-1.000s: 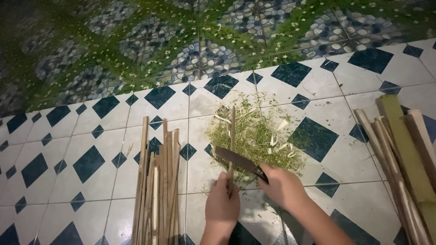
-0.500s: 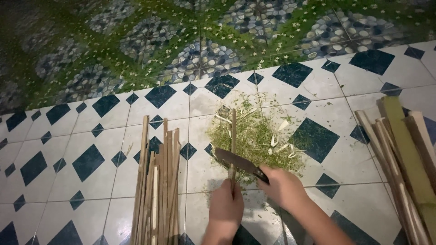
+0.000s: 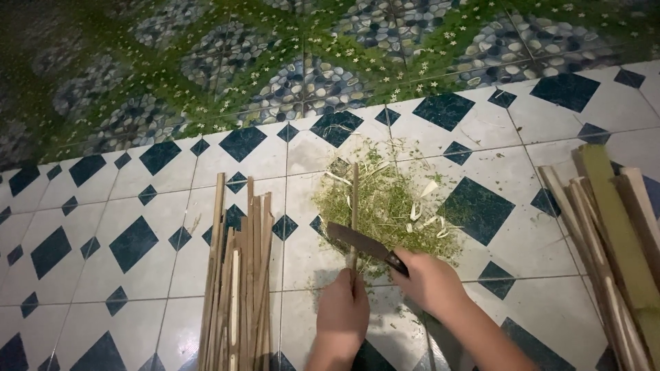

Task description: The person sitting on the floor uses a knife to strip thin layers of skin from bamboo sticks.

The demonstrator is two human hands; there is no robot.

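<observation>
Left hand [image 3: 342, 315] fisted around the near end of a thin bamboo strip [image 3: 355, 199], which points away over a heap of green shavings [image 3: 392, 203]. Right hand [image 3: 427, 282] grips a dark knife [image 3: 363, 244], blade laid across the strip just above the left knuckles. Risk: a blade slip toward those fingers. Thumbs hidden; split bamboo bundle [image 3: 240, 275] cropped below.

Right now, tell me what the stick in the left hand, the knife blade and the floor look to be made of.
Stick: probably bamboo or cane, pale tan and matte, like the split strips beside it.
Knife blade: likely metal, dark and dull, flat with a thin edge.
Floor: apparently glazed ceramic tile, smooth white with dark diamonds and visible grout lines.
</observation>
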